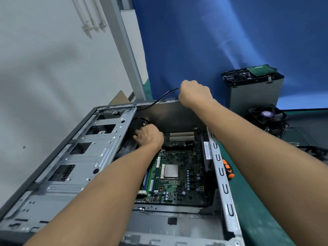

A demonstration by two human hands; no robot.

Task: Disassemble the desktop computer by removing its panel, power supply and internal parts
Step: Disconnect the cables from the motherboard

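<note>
The computer case (99,157) lay open on its side on a green table (266,201), in the lower left and middle of the view, with its side panel off. Inside, the green main board (179,174) was flat on the bottom of the case, and a square silver chip (170,170) sat in the middle of it. A grey metal drive frame (85,153) filled the left part of the case.

The left hand (148,136) reached into the case, between the drive frame and the far end of the main board. Its fingers were curled down among black cables there, but what they gripped was hidden, so I cannot tell.

The right hand (195,94) was raised above the far wall of the case. It was closed as a fist on a thin black cable (159,99), which ran down to the left into the case.

On the table to the right stood a grey metal box (253,93) before a blue cloth (213,41). Just beside it lay a black fan (267,115). An orange and black screwdriver handle (228,170) lay just beside the right wall of the case.
</note>
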